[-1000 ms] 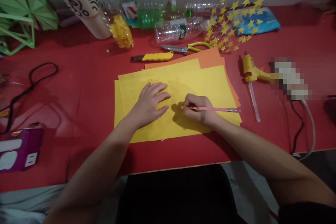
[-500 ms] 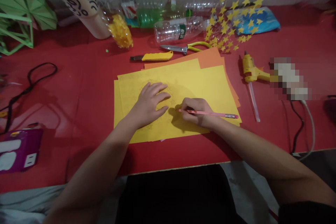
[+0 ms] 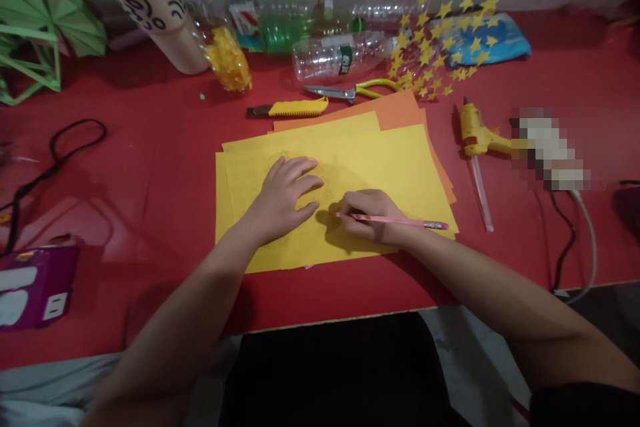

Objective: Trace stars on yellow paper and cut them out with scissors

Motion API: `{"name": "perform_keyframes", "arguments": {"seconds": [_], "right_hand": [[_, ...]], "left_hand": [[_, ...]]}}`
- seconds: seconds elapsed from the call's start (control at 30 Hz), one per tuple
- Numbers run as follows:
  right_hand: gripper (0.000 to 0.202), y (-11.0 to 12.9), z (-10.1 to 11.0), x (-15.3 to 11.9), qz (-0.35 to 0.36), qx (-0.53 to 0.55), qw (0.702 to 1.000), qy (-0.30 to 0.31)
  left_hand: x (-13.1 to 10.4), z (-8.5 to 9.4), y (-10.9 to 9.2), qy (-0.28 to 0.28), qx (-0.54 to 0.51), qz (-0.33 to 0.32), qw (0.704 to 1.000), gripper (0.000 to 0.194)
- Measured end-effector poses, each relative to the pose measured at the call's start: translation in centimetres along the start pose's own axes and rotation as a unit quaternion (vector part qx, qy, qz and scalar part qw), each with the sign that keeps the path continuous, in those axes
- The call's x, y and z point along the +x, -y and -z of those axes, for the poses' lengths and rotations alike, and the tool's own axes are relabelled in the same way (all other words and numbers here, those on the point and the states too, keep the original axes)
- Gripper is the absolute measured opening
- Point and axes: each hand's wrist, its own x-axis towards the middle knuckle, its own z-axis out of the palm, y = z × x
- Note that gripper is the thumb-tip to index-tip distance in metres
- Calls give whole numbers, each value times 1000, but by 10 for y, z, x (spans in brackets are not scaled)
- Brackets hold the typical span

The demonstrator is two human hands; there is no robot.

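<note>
Several sheets of yellow paper [image 3: 395, 167] lie stacked on the red table, with orange paper [image 3: 403, 107] sticking out behind them. My left hand [image 3: 287, 197] rests on the top sheet with its fingers spread. Faint pencil outlines, some star-like, show around that hand; part of them is hidden under it. My right hand [image 3: 370, 212] is closed around a pink pencil [image 3: 400, 219], its eraser end pointing right. The pencil's tip is at the paper, just right of my left thumb.
Behind the paper lie a yellow utility knife [image 3: 297, 107], scissors [image 3: 375, 88], plastic bottles [image 3: 320, 59] and a cluster of yellow stars [image 3: 425, 47]. A glue gun [image 3: 475, 130] sits right, near a power strip's cables [image 3: 593, 240]. A purple box [image 3: 43, 287] is at left.
My right hand and the pencil have shifted slightly left and down over the paper. My left hand stays spread in the same place on the sheet.
</note>
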Motion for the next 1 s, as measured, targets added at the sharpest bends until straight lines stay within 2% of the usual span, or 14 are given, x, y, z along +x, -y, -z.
{"name": "perform_keyframes", "arguments": {"seconds": [0.33,0.43,0.6,0.67,0.8,0.9,1.0], "right_hand": [[16,0,0,0,11,16,1000,0],[13,-1,0,0,7,52,999,-11],[18,-3,4,0,-78,177,975,-105],[17,-3,6,-1,-109,204,966,-119],[7,-1,7,-2,-105,185,975,-71],[2,0,8,-3,-43,145,988,-19],[6,0,7,-5,-6,120,993,-4]], "left_hand": [[0,-1,1,-7,-5,1,1000,26],[0,-1,1,-9,-1,-2,1000,25],[-1,-1,1,0,5,-3,1000,30],[-1,-2,2,-1,11,-1,1000,32],[-2,-5,5,-17,29,7,999,34],[-2,-6,8,-40,36,16,998,35],[-2,-5,8,-45,30,20,998,34]]}}
